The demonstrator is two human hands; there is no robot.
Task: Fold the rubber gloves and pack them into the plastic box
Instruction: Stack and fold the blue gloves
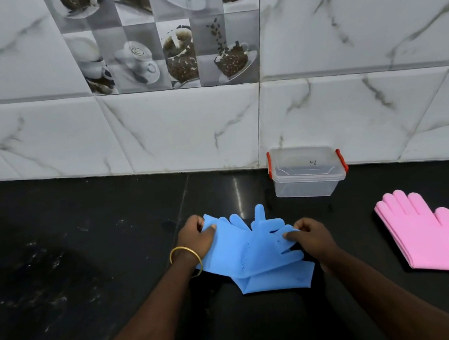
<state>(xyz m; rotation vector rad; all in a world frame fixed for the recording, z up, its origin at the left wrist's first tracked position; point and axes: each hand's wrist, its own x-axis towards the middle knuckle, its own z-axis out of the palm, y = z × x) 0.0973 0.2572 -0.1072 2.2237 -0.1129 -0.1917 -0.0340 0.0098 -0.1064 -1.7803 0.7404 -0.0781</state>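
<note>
both hands work on the blue gloves (pixel 255 255): the left hand (pixel 197 239) pinches the upper left corner of the blue rubber between thumb and curled fingers, and the right hand (pixel 310 237) pinches the glove fingers on the right side, thumb and fingertips closed on them. two blue gloves seem to lie overlapped here, one partly over the other, cuffs pointing toward the person, though the exact count is hard to tell in the tangle. a gold bangle (pixel 185 258) circles the left wrist. well to the right of the right hand lies a flat stack of pink gloves (pixel 425 236), fingers pointing away, cuff toward the near edge; the layered edges show more than one, but how many i cannot tell. one clear plastic box (pixel 308 172) with red side clips stands beyond the right hand, against the tiled wall (pixel 181 123), apart from both sets of gloves; nothing shows inside it. the black counter (pixel 69 251) spreads wide to the left of the left hand, and bare counter also lies between the hands and the box.
</note>
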